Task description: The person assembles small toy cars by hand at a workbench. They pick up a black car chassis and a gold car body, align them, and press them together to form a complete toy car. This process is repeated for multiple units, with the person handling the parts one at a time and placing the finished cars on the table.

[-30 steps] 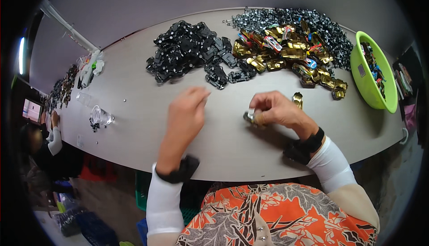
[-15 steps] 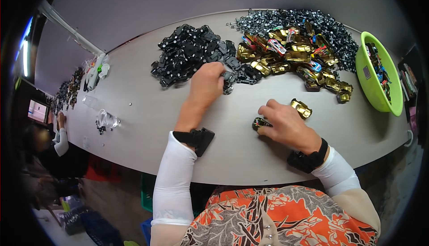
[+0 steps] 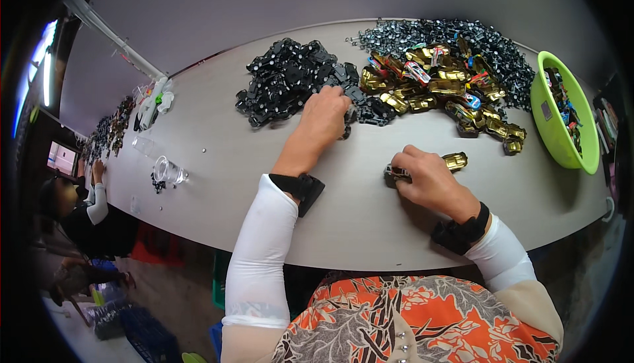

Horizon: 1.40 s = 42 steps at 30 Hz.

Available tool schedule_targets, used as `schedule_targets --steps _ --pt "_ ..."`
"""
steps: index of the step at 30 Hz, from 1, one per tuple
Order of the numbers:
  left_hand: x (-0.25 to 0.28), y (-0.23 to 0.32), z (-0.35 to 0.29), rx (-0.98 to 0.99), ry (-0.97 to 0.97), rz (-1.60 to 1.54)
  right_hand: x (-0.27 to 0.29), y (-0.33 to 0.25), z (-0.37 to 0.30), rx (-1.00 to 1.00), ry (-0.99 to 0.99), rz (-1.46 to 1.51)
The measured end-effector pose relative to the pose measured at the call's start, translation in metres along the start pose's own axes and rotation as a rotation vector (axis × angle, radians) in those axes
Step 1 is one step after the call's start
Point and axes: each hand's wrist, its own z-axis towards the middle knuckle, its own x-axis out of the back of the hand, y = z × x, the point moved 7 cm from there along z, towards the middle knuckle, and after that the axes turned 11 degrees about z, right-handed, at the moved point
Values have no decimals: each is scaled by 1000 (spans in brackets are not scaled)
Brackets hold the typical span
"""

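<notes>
The left hand [image 3: 325, 113] is laid, fingers curled, on the edge of a heap of black parts [image 3: 290, 80] and grips one of them. A small toy car [image 3: 399, 173] is gripped under the right hand [image 3: 429, 179], just beside a gold car [image 3: 456, 161]. All are carried by a pale grey counter [image 3: 218, 165] with a curved edge. Farther out, a pile of gold cars [image 3: 436, 89] is backed by dark small parts [image 3: 456, 36]; a green bowl [image 3: 551, 135] stands at the right. A clear plastic cup [image 3: 168, 170] lies to the left, where another person's arm [image 3: 98, 191] is seen.
</notes>
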Motion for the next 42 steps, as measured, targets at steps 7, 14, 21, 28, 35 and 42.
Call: schedule_targets --steps 7,14,21,28,35,42 --pt "-1 -22 -19 160 157 -162 7 9 9 -45 117 328" --pt "29 -24 -36 331 609 -456 0 17 6 -81 146 415" --pt "1 46 -74 598 121 -1563 -12 24 0 -260 65 841" --pt "2 60 -91 489 54 -1448 -25 12 -4 -129 -103 756" --pt "-17 70 -106 588 -112 -1955 -28 0 -10 -191 -188 757" --pt "-1 63 -109 594 -7 -2285 -8 6 -1 -304 165 1068"
